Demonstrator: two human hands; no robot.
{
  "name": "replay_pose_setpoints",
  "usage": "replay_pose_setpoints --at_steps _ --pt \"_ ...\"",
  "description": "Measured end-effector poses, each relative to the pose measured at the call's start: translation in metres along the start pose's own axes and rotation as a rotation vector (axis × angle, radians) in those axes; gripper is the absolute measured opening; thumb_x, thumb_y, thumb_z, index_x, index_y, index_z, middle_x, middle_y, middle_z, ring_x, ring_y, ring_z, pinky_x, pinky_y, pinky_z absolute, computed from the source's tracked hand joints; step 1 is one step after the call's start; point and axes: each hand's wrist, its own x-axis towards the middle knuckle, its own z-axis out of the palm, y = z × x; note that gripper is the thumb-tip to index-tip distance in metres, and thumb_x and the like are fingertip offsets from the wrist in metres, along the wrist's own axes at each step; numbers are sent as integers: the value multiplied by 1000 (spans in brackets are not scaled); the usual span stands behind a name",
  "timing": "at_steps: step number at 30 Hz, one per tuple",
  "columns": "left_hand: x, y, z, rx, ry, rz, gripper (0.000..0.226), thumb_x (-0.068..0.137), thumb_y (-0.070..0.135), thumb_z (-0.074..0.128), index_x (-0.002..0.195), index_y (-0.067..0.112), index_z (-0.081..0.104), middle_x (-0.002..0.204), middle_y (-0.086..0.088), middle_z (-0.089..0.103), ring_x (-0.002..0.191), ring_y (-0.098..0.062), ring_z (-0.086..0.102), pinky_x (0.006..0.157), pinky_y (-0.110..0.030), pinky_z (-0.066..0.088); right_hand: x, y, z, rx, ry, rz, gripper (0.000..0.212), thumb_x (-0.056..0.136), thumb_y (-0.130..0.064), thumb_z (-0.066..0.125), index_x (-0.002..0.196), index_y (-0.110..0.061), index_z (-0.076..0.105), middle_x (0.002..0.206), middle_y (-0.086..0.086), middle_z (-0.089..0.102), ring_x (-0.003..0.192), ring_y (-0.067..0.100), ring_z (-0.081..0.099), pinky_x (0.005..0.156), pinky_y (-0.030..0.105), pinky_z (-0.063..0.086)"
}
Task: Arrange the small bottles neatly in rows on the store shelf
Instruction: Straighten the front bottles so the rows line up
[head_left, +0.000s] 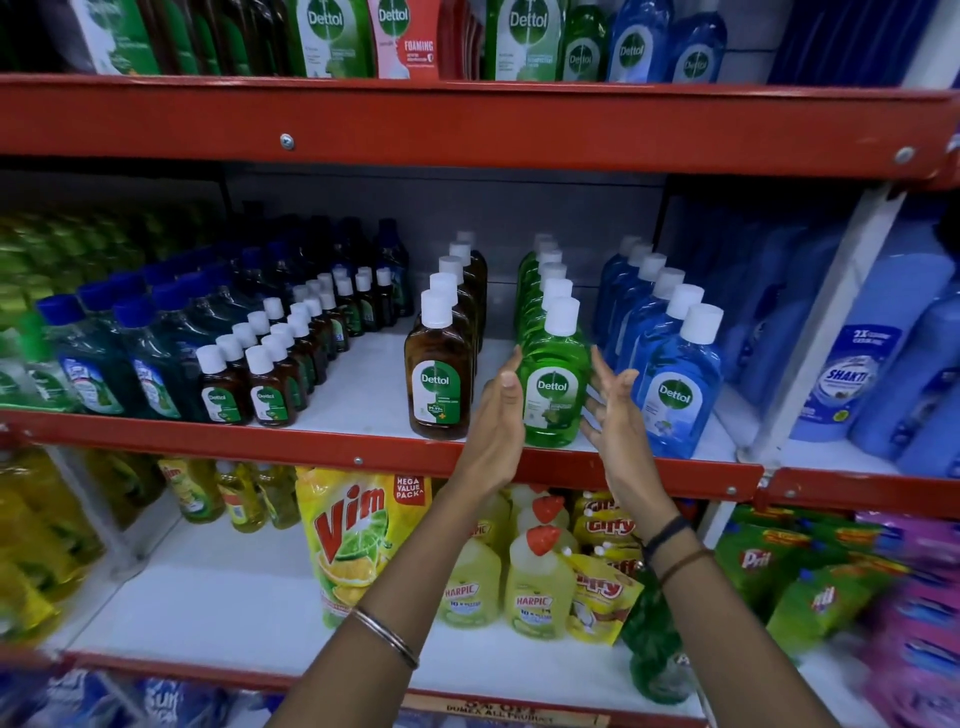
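The front green plastic Dettol bottle with a white cap (553, 384) is standing at the red metal shelf's (311, 441) edge, heading its row between brown and blue rows. The left hand (496, 415) and right hand (615, 410) are flanking it, fingers spread, gripping nothing.

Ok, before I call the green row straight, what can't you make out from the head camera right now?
- Green row: the front green bottle hides the bodies behind; only caps show.
- Left hand and right hand: open beside that bottle; contact with it cannot be told.
- Small brown bottles: the back of the rows sits in shadow, labels too small.
- Far-left bottles: blurred and cut off by the frame edge.
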Motion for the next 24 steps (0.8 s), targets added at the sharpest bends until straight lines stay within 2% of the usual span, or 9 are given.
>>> replay_pose_setpoints --at_steps 6,8,10,12,14,17,20,22,24 --pt "-1 -4 5 -28 34 29 111 63 98 7 153 33 25 155 4 32 143 -13 30 119 -48 28 -2 -4 -2 -5 27 -17 80 53 -99 23 122 -61 36 145 -11 39 136 16 40 112 37 33" --pt "-7 -5 16 -6 144 141 97 76 90 13 149 29 30 146 6 35 137 -2 33 117 -33 29 -8 -2 -6 8 110 -77 84 61 -95 25 132 -51 34 147 -10 41 135 13 42 114 38 32" --pt "-13 -5 31 -2 280 314 75 91 74 20 143 23 37 138 4 39 128 8 37 106 -14 31 -17 1 -13 39 248 -201 66 82 -78 27 136 -42 37 143 -12 46 132 8 44 114 35 33" --pt "-16 -3 49 -1 283 409 63 99 61 23 138 16 43 132 2 44 123 8 41 100 -8 32 -27 6 -24 67 403 -307 49 95 -53 28 137 -31 42 145 -4 47 133 7 44 112 29 36" --pt "-15 5 69 -10 146 405 63 98 62 22 138 18 44 133 1 47 126 2 43 103 -13 34 -32 11 -39 49 519 -351 49 99 -40 27 140 -20 42 147 -1 45 135 5 41 107 18 37" --pt "-6 22 94 -66 -67 185 62 96 64 20 146 29 32 144 12 36 135 4 33 113 -20 27 -31 16 -56 28 560 -300 46 102 -34 26 144 -18 36 152 -2 38 137 3 35 106 14 36" --pt "12 28 112 -74 -100 25 63 99 55 15 153 23 21 157 6 23 141 -1 22 119 -21 18 -27 17 -67 -5 487 -230 52 98 -44 24 146 -25 32 151 -8 34 128 -13 37 93 1 36" --pt "20 30 117 -109 -123 -40 74 91 62 12 154 24 21 160 -1 25 146 -13 25 122 -40 22 -26 17 -72 -12 448 -193 58 93 -53 25 145 -30 33 145 -14 36 115 -28 35 85 -4 34" --pt "22 27 121 -122 -142 -61 83 86 75 7 154 30 23 158 -2 31 146 -19 29 119 -50 26 -24 17 -78 8 412 -157 60 90 -60 26 143 -34 37 142 -15 40 113 -26 39 83 -3 37"
